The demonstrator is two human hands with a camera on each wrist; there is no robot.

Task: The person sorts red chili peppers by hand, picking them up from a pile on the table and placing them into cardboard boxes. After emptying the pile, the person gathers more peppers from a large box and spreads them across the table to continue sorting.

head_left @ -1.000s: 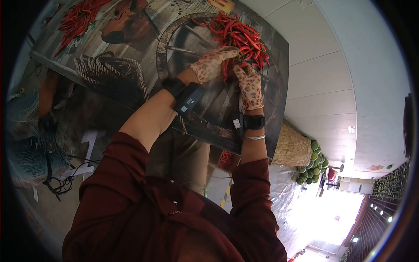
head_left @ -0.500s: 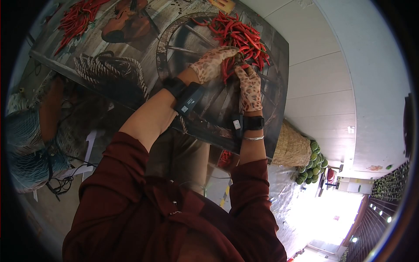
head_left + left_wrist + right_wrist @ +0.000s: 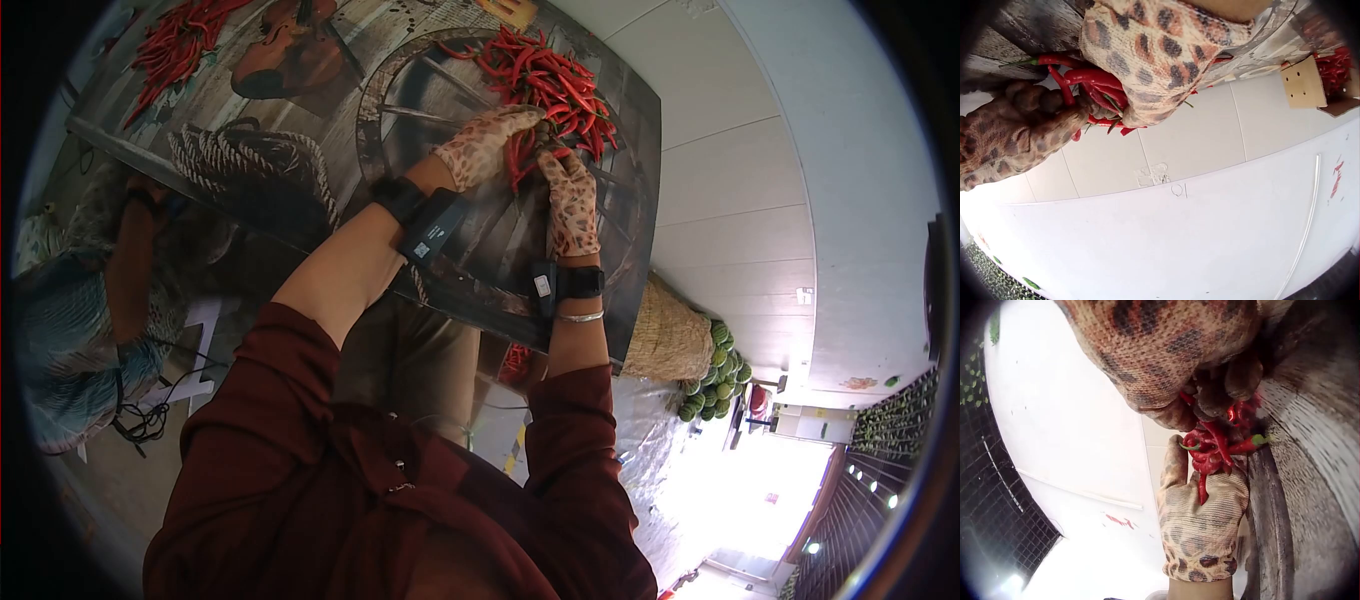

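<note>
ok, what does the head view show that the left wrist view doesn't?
Head only: the big chilli pile on the printed tabletop, a second pile at its far corner, and stacked watermelons. Left wrist only: a cardboard box with holes. Both: left hand and right hand, in spotted gloves, each with a grip on the chilli bunch.

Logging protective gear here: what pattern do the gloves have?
The gloves are tan with dark brown leopard-style spots; the right wrist view shows it best.
</note>
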